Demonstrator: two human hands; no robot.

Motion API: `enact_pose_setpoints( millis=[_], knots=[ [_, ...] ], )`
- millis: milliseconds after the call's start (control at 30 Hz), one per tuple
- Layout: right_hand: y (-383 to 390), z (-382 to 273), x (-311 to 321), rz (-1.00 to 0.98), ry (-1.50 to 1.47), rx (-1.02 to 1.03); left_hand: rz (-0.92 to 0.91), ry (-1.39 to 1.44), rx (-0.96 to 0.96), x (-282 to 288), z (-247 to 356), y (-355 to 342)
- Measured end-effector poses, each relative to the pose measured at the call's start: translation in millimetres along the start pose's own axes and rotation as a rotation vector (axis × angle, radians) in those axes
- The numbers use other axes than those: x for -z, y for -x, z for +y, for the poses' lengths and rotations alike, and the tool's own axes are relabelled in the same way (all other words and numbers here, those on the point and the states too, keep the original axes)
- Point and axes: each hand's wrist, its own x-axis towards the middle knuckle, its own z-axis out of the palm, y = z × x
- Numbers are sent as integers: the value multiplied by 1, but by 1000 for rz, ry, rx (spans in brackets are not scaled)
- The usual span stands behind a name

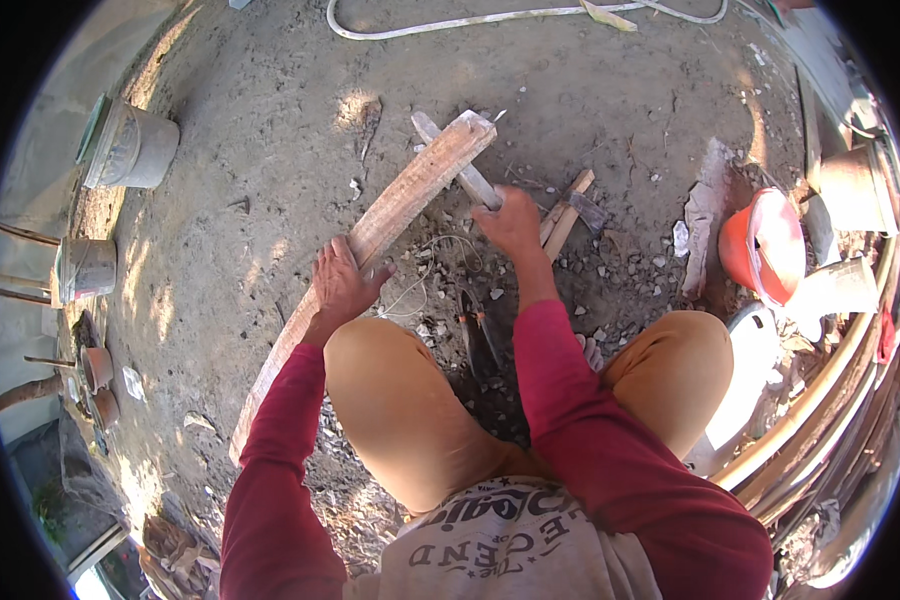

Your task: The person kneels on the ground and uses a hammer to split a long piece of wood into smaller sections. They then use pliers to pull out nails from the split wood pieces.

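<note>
My left hand (340,280) grips a long pale plank (410,190) that slants from the lower left up toward the middle. My right hand (510,222) holds a shorter, narrow wooden piece (430,130), which crosses behind the plank near its upper end. Just right of that hand, a tool with a dark metal head (587,212) lies by short wood offcuts (562,245). Between my knees, a dark tool with orange-trimmed handles (478,335) rests on the gritty ground, beside a thin loop of cord (427,275).
Several buckets (135,150) and pots line the left wall. An orange bucket (755,250), pale containers (848,290) and long poles (800,400) crowd the right side. A white hose (370,32) lies across the top. A torn pale strip (705,210) and rubble lie at the right.
</note>
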Motion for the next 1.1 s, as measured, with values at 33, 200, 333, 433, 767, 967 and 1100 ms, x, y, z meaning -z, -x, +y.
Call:
enact_pose_setpoints(
  millis=[33,200,333,433,767,967,1100],
  knots=[
    [-1,-1,-2,-12,-1,12,-25,27,9,5,1,-1],
    [10,0,-3,-197,-132,-40,-17,51,-10,6,-22,-18],
    [21,72,-2,111,-11,-147,1,5,11,-4,0,-19],
    [44,36,6,313,192,-585,-31,-31,50,-5,-16,-15],
    [45,109,-6,376,-80,-750,-129,-17,90,4,2,-20],
    [45,82,11,253,-818,-708,-112,-9,89,8,-7,-15],
    [19,81,53,161,-1420,-686,-106,-20,57,6,1,-19]
  ],
)
